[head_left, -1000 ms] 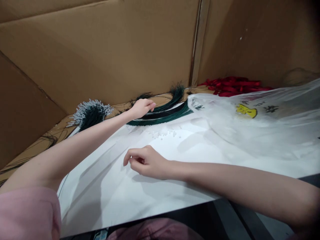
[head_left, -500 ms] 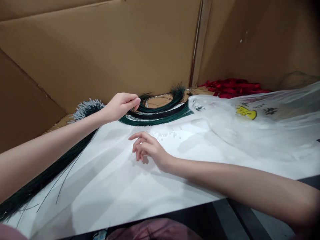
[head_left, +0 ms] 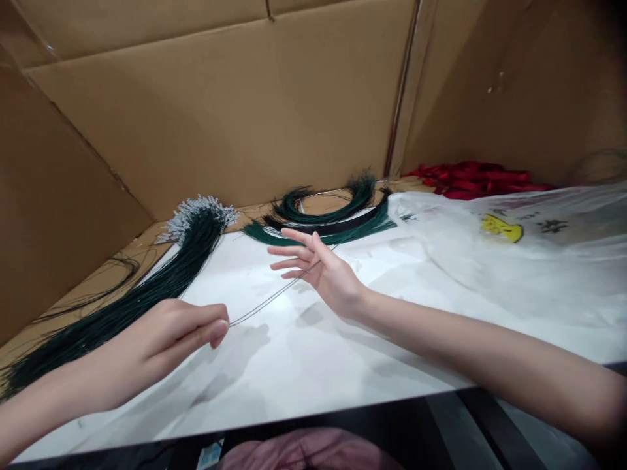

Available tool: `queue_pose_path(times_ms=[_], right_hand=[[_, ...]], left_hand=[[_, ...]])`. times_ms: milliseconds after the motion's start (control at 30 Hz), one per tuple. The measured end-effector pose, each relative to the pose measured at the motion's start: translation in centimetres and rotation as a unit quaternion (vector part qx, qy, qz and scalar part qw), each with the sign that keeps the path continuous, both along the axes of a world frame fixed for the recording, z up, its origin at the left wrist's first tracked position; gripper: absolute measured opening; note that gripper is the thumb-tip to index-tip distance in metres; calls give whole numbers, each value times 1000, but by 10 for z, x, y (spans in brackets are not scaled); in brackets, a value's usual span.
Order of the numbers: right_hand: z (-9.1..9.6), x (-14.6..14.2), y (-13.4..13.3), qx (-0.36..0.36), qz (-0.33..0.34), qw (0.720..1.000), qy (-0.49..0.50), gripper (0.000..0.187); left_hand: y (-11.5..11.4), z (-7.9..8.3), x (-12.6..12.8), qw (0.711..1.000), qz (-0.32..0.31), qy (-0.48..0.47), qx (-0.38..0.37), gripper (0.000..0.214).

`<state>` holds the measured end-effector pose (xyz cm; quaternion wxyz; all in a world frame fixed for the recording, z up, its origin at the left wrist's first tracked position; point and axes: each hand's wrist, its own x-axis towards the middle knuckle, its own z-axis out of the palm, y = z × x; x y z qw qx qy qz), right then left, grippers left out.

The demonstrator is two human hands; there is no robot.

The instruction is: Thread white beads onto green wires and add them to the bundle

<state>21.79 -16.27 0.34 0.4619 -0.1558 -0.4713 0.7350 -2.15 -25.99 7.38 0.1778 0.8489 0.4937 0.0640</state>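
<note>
My left hand (head_left: 196,326) is over the front left of the white sheet (head_left: 274,391), with thumb and forefinger pinched on the ends of thin dark strands (head_left: 267,302) that look like wire. From there the strands run up and right to my right hand (head_left: 323,267), passing across its palm beside the thumb. The fingers of that hand are spread apart. Behind it lie curved bundles of dark green and black strands (head_left: 318,228). A long green bundle (head_left: 127,303), its far end covered in small whitish tips (head_left: 189,215), lies beyond my left hand.
Cardboard walls (head_left: 220,111) enclose the back and sides. Red ribbon (head_left: 480,179) is heaped at the back right. In front of it spreads a clear plastic bag (head_left: 539,274) with a yellow print. A few loose strands (head_left: 102,281) lie along the left wall.
My left hand has come down toward me from the curved bundles, with strands now showing in its pinch. My right hand has moved up and right, and its fingers have spread.
</note>
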Motion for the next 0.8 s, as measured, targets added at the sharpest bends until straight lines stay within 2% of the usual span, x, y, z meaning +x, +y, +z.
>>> queue_pose_path(times_ms=[167, 267, 333, 400, 500, 567, 700, 800], right_hand=[[-18, -4, 2, 13, 18, 998, -56, 53], [-25, -5, 7, 31, 22, 996, -76, 54], [-27, -6, 8, 42, 32, 995, -85, 54], [-28, -7, 6, 63, 55, 991, -102, 56], [-28, -8, -4, 103, 105, 980, -136, 58], [-28, -7, -13, 118, 142, 970, -158, 58], [-31, -5, -26, 116, 212, 955, -175, 66], [-33, -4, -28, 134, 223, 949, -178, 70]], left_hand=[[0, -20, -10, 996, 17, 32, -76, 37], [7, -26, -8, 995, -7, 44, -93, 37], [11, -26, -3, 996, -24, 50, -67, 35], [15, -22, 5, 999, -26, 41, -9, 32], [18, -16, 21, 997, 7, -11, 74, 25], [18, -14, 34, 992, 24, -64, 105, 23], [18, -14, 60, 984, 5, -145, 102, 21], [23, -13, 76, 982, -21, -161, 97, 21]])
